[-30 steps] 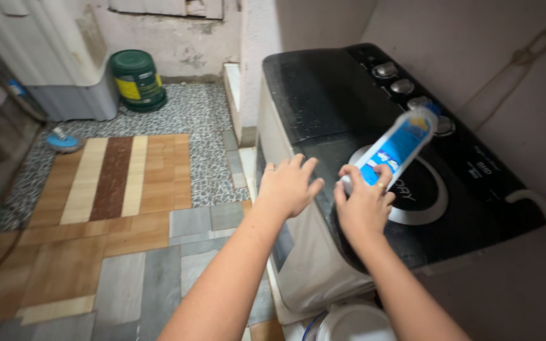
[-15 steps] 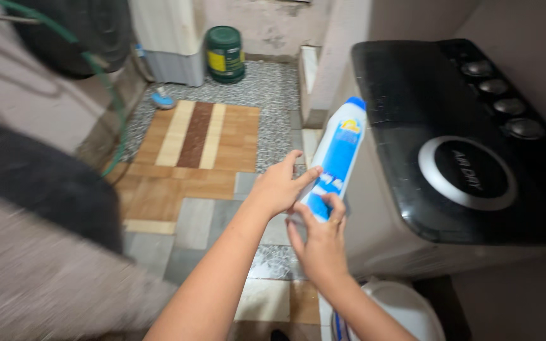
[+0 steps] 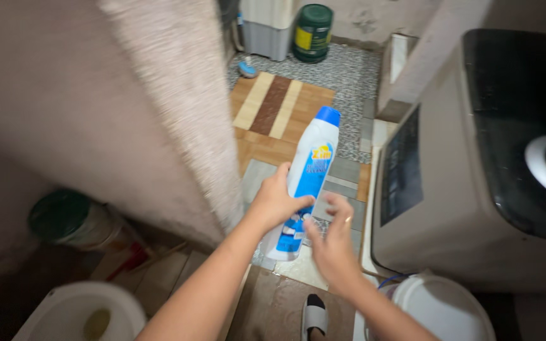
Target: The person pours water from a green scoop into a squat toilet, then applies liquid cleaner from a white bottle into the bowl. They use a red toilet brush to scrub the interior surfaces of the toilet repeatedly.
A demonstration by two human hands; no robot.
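Observation:
A white bottle with a blue cap and a blue and yellow label (image 3: 308, 170) is held upright-tilted over the tiled floor. My left hand (image 3: 273, 202) grips its lower half from the left side. My right hand (image 3: 331, 239) hovers just right of the bottle's base with fingers spread; the fingertips look close to or just touching the bottle.
A washing machine with a black lid (image 3: 507, 151) stands at the right. A blurred wall edge (image 3: 178, 113) fills the left. A white bucket (image 3: 440, 309) sits lower right, a squat toilet bowl (image 3: 80, 312) lower left, a green-lidded tub (image 3: 74, 218) beside it, a green can (image 3: 313, 24) far back.
The view has swung left, away from the washing machine. The bottle moved off the machine's lid to over the floor. My right hand has loosened from it while my left took hold.

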